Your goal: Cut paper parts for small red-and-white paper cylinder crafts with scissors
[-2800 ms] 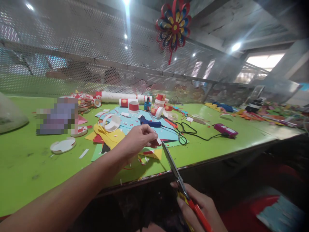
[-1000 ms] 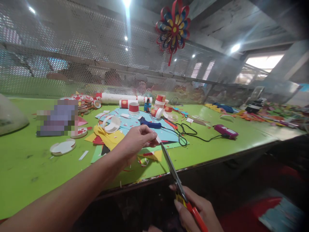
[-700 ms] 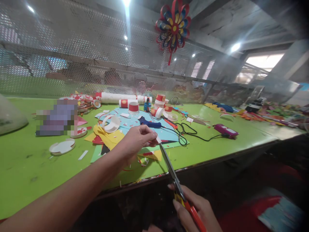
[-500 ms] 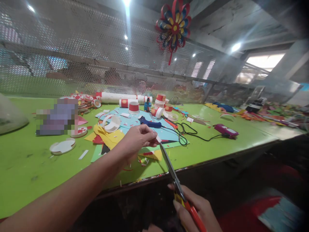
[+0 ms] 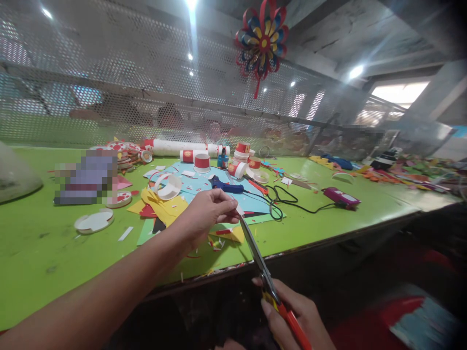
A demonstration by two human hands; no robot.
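Note:
Between the thumb and fingers of my left hand [image 5: 213,209] is a small piece of white paper [image 5: 240,210], pinched over the front of the table. My right hand [image 5: 292,311] grips a pair of scissors [image 5: 260,265] by its orange and yellow handles, below the table edge. The scissors' blades point up and away, their tips at the lower edge of the white paper. The blades look nearly closed. Beyond my left hand a blue glue gun [image 5: 226,186] lies on light blue paper [image 5: 186,182]. Yellow paper [image 5: 166,206] lies left of that hand.
Red-and-white paper cups [image 5: 202,163] and a white tube [image 5: 182,147] stand farther back on the green table [image 5: 83,262]. A black cord runs to a purple box [image 5: 341,198] at the right. White flower-shaped paper [image 5: 94,221] lies left. A paper flower [image 5: 263,43] hangs above.
The scissors' tips have shifted slightly left at the white paper. My left hand keeps its pinch, and the things on the table stay where they were.

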